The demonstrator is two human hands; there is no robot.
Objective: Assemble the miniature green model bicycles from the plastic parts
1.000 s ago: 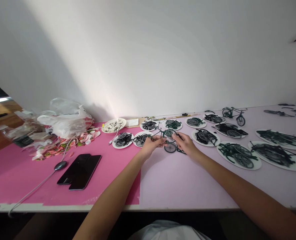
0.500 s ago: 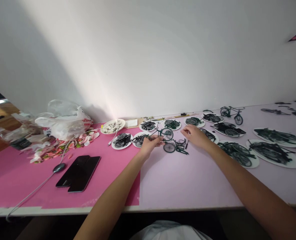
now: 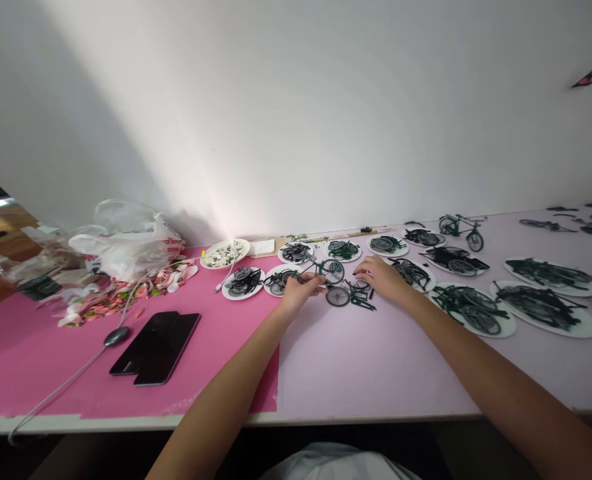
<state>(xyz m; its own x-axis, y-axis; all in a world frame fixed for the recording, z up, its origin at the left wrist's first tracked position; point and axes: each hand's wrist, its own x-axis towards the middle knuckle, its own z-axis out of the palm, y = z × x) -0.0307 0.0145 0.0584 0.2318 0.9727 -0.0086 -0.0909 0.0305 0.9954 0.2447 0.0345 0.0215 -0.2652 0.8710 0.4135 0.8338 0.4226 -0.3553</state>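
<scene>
My left hand [image 3: 300,292] pinches a small, partly assembled model bicycle [image 3: 333,271], its dark green frame and spoked wheel showing past the fingertips. Just below it, a loose spoked wheel [image 3: 337,296] and a green bracket-like part [image 3: 365,305] lie on the table. My right hand [image 3: 383,275] reaches over the right side of these loose parts, fingers bent downward and apart. Nothing shows in its grasp. A short dark stick-like piece [image 3: 371,293] lies under its fingertips. To its right, a plate of black parts [image 3: 410,272] is partly behind the wrist.
Several white plates of bicycle parts [image 3: 471,308] spread along the table. A finished-looking model bicycle [image 3: 461,229] stands at the back right. On the left are two dark phone-like slabs [image 3: 161,347], a computer mouse [image 3: 117,336], a plastic bag [image 3: 126,247] and pink petals [image 3: 121,300].
My right hand has moved slightly left and down over the loose parts, its fingers spreading from a pinch. My left hand still holds the model bicycle in nearly the same place.
</scene>
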